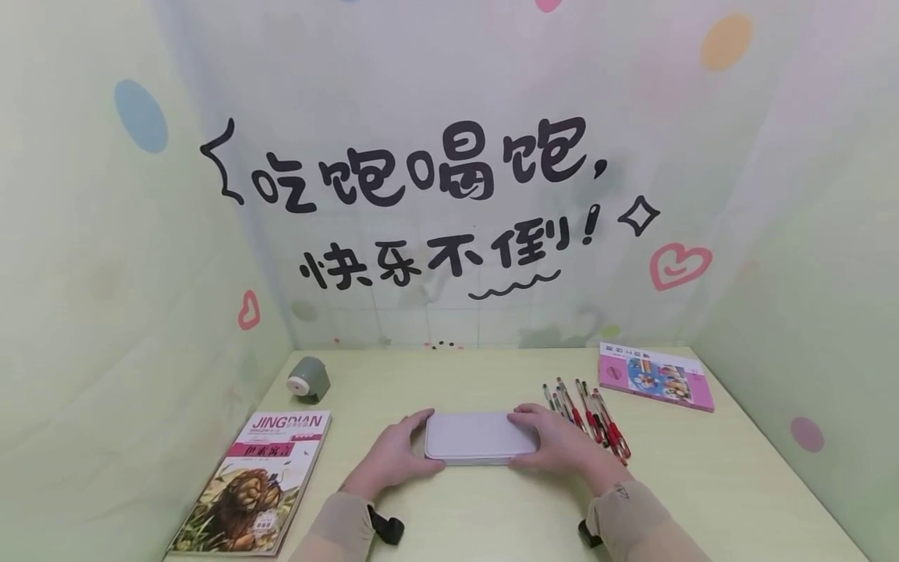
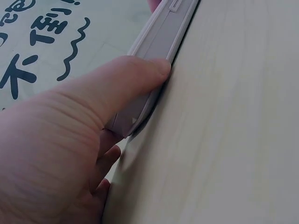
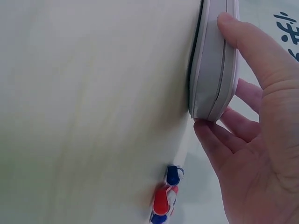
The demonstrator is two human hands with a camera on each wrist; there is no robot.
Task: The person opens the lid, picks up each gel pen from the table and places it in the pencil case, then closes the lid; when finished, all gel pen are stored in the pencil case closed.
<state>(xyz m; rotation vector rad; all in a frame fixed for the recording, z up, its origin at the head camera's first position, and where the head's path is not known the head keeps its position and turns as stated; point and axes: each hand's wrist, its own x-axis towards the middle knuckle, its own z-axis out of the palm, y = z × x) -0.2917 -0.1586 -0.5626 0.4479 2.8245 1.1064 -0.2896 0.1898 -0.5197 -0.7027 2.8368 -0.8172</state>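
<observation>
A flat, pale lilac pencil case [image 1: 481,437] with rounded corners lies lengthwise in front of me, close on the tabletop. My left hand [image 1: 399,453] grips its left end, the thumb pressed to the near side and fingers round the far corner. At the other end, my right hand [image 1: 558,443] holds it the same way. The left wrist view shows the case's long side [image 2: 161,35] with a small raised catch near the top, and the left thumb [image 2: 140,74] on it. In the right wrist view a seam runs along the case's edge [image 3: 210,79].
Several pens [image 1: 590,414] with red, black and blue parts lie just beyond my right hand. A pink-and-blue book [image 1: 656,376] is at the back right. On the left are a lion-cover book [image 1: 253,484] and a grey-green pencil sharpener [image 1: 309,380]. Printed curtains surround the table [image 1: 485,523].
</observation>
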